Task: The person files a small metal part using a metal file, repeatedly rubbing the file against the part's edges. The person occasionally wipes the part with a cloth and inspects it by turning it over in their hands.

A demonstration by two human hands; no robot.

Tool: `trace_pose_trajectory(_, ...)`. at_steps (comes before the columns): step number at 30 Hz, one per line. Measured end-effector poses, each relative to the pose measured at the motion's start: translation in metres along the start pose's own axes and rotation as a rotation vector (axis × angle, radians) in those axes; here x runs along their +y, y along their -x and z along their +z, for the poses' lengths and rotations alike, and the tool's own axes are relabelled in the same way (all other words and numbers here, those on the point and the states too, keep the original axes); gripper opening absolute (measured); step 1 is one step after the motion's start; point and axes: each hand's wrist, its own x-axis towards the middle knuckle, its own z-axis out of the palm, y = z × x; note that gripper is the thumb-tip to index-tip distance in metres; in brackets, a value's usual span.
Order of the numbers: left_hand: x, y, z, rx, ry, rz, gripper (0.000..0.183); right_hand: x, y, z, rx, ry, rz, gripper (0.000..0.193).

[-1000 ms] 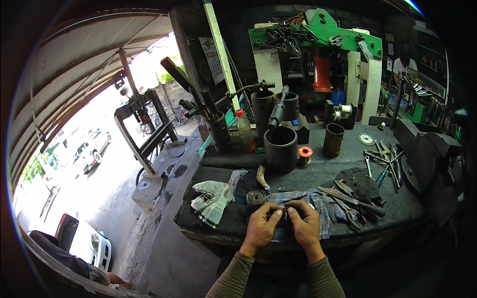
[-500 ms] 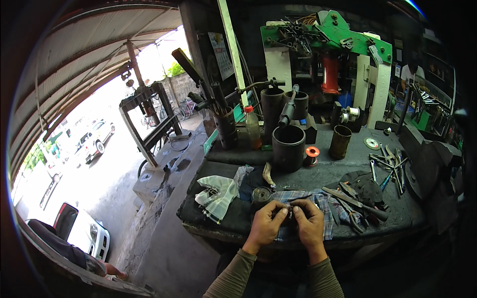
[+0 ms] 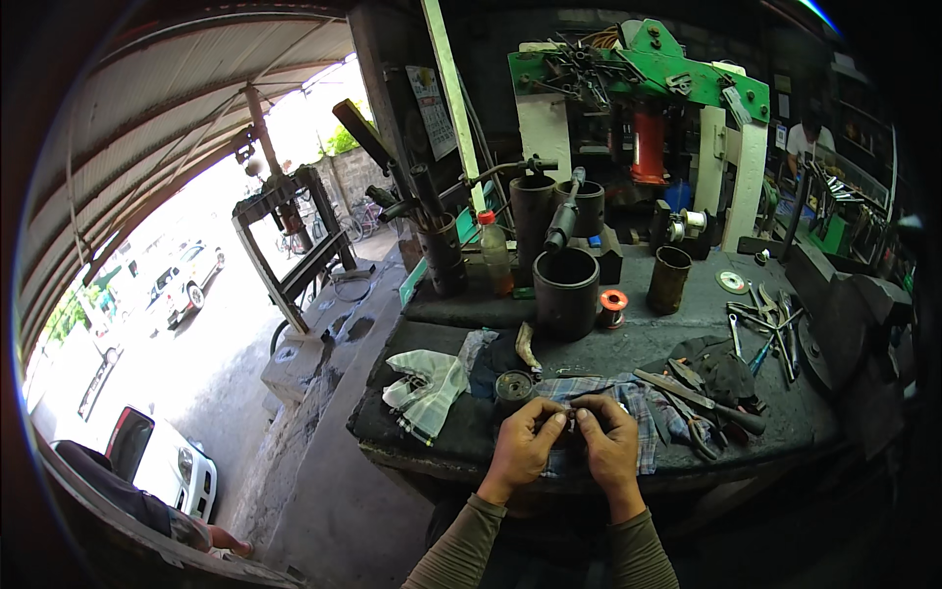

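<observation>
The view has shifted slightly; fingers (image 3: 551,425) pinch a small dark piece (image 3: 571,413).

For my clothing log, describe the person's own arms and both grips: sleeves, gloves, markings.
The left grip, a bare human hand, and the right grip, likewise bare, show no glove or wristwatch. The left sleeve and right sleeve are long, close-fitting, olive-green fabric, slightly wrinkled, ending near the wrists. No cables or printed markings show on either.
</observation>
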Motion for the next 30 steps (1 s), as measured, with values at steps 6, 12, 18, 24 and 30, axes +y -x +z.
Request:
trace_pose_trajectory(6, -0.0024, -0.0006, -0.0011, 0.003, -0.027, 0.013, 0.014, -0.001, 0.0006, -0.0013, -0.002, 0.012, 0.005, 0.014)
trace_pose_trajectory(12, -0.0004, -0.0005, -0.0001, 0.003, -0.03, 0.01, 0.015, 0.0018, 0.0005, -0.0013, -0.003, 0.001, 0.009, 0.015)
trace_pose_trajectory(18, -0.0037, -0.0012, -0.0019, -0.003, -0.056, 0.007, 0.014, 0.0, 0.0006, -0.0006, 0.002, -0.009, 0.014, 0.014)
trace_pose_trajectory(24, 0.0004, 0.0003, -0.0002, 0.002, -0.003, 0.0, 0.014, 0.0021, 0.0001, -0.0007, -0.004, -0.014, 0.004, 0.014)
trace_pose_trajectory(30, -0.0009, 0.0012, -0.002, -0.001, -0.017, -0.008, 0.014, 0.0005, 0.0009, 0.0003, 0.004, 0.0, -0.001, 0.014)
